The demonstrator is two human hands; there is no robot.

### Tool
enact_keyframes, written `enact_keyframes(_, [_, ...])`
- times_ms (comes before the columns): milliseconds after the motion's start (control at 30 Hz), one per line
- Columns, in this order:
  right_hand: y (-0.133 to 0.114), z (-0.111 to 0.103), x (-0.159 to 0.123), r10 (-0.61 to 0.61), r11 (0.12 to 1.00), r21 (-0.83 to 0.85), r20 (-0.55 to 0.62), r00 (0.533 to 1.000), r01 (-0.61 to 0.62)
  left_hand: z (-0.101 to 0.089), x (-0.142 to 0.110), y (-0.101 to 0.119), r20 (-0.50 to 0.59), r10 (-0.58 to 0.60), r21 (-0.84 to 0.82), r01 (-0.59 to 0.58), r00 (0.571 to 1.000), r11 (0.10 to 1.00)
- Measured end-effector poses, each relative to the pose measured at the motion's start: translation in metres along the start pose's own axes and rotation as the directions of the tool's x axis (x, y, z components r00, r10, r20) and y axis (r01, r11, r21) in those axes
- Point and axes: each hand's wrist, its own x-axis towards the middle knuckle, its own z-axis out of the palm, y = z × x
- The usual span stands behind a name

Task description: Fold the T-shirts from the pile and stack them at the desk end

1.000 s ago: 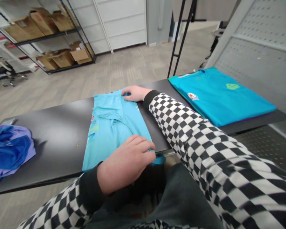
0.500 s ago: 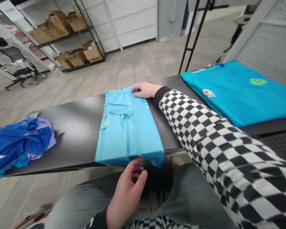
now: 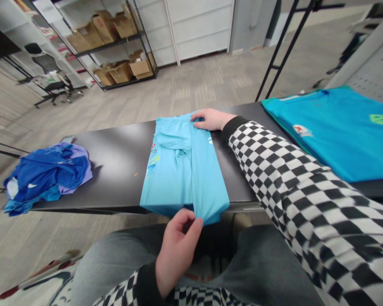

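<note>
A light-blue T-shirt [image 3: 169, 182] lies on the dark table, its right side folded inward and a sleeve turned over near the top. My left hand [image 3: 180, 242] is closed at its near edge, pinching the hem between thumb and fingers. A straight crease runs from there up to my right hand [image 3: 212, 119], which is at the shirt's far end by the collar. The thumb and fingers of that hand are closed on the fabric, with the tips partly hidden. The shirt's near edge hangs slightly over the table's front edge.
A crumpled heap of blue and purple clothing [image 3: 51, 172] lies on the left of the dark table [image 3: 121, 165]. At right is a flat stack of shirts, a bright-blue one [image 3: 338, 131] on top. Shelves with cardboard boxes [image 3: 104, 27] and an office chair [image 3: 51, 72] stand behind.
My left hand has moved up to the near hem and closed on it; the fabric there is drawn into a crease. My right hand stays at the collar end. The view has shifted left.
</note>
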Motion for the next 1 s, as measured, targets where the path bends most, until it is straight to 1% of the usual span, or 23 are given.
enact_keyframes(67, [0.001,0.000,0.000,-0.005,1.000,0.006,0.005,1.000,0.005,-0.006,-0.007,0.002,-0.047,0.081,0.019,-0.080,0.996,0.997])
enact_keyframes(100, [0.001,-0.001,0.000,-0.005,1.000,0.011,0.008,1.000,0.005,-0.008,-0.010,0.002,-0.070,0.089,-0.003,-0.090,0.994,0.996])
enact_keyframes(133, [0.002,-0.001,0.000,-0.003,1.000,0.015,0.009,1.000,0.003,-0.011,-0.012,0.001,-0.091,0.073,-0.044,-0.077,0.993,0.996])
enact_keyframes(200, [0.002,-0.002,0.000,0.001,1.000,0.020,0.008,1.000,-0.001,-0.014,-0.014,-0.006,-0.131,0.004,-0.141,-0.023,0.991,0.990])
enact_keyframes(300, [0.002,-0.002,0.001,-0.003,1.000,0.026,0.005,1.000,0.003,-0.014,-0.011,-0.025,-0.186,-0.070,-0.244,0.023,0.980,0.970])
enact_keyframes(333, [0.003,-0.001,0.001,-0.007,1.000,0.027,0.007,1.000,0.007,-0.013,-0.009,-0.033,-0.179,-0.089,-0.270,0.038,0.980,0.962])
enact_keyframes(367, [0.003,-0.001,0.001,-0.010,1.000,0.028,0.010,1.000,0.010,-0.011,-0.008,-0.039,-0.145,-0.105,-0.294,0.059,0.984,0.954])
enact_keyframes(433, [0.003,-0.001,0.001,-0.014,1.000,0.024,0.018,1.000,0.014,-0.006,-0.004,-0.050,-0.009,-0.116,-0.328,0.107,0.993,0.939])
enact_keyframes(500, [0.000,-0.002,0.002,-0.008,1.000,0.008,0.015,1.000,0.008,0.000,0.000,-0.057,0.140,-0.103,-0.308,0.142,0.985,0.941])
enact_keyframes(533, [-0.003,-0.005,0.002,-0.006,1.000,-0.005,0.003,1.000,0.006,0.002,0.002,-0.059,0.188,-0.096,-0.275,0.146,0.977,0.950])
enact_keyframes(600, [-0.017,-0.012,0.002,-0.028,0.999,-0.039,-0.044,0.999,0.026,0.004,0.008,-0.061,0.218,-0.079,-0.178,0.120,0.973,0.977])
enact_keyframes(667, [-0.041,-0.021,0.002,-0.082,0.996,-0.047,-0.081,0.993,0.078,0.004,0.014,-0.061,0.193,-0.054,-0.095,0.073,0.980,0.993])
enact_keyframes(700, [-0.055,-0.024,0.001,-0.110,0.993,-0.036,-0.066,0.992,0.108,0.003,0.017,-0.062,0.170,-0.039,-0.069,0.051,0.985,0.996])
enact_keyframes(733, [-0.069,-0.025,0.000,-0.133,0.991,-0.017,-0.023,0.991,0.132,0.003,0.020,-0.062,0.146,-0.025,-0.051,0.033,0.989,0.998])
enact_keyframes(767, [-0.084,-0.024,-0.002,-0.146,0.989,0.002,0.048,0.988,0.146,0.002,0.022,-0.062,0.127,-0.011,-0.039,0.016,0.992,0.999])
enact_keyframes(833, [-0.107,-0.016,-0.009,-0.155,0.987,0.001,0.208,0.966,0.158,0.001,0.025,-0.062,0.116,0.025,-0.027,-0.022,0.993,0.999])
enact_keyframes(867, [-0.115,-0.009,-0.013,-0.148,0.987,-0.028,0.261,0.954,0.161,0.001,0.026,-0.062,0.127,0.052,-0.026,-0.049,0.991,0.998])
enact_keyframes(900, [-0.119,-0.003,-0.017,-0.134,0.984,-0.072,0.289,0.948,0.161,0.001,0.025,-0.061,0.145,0.081,-0.030,-0.077,0.986,0.997])
enact_keyframes(1000, [-0.123,0.010,-0.026,-0.077,0.967,-0.210,0.300,0.951,0.144,0.001,0.022,-0.058,0.205,0.146,-0.049,-0.139,0.968,0.989])
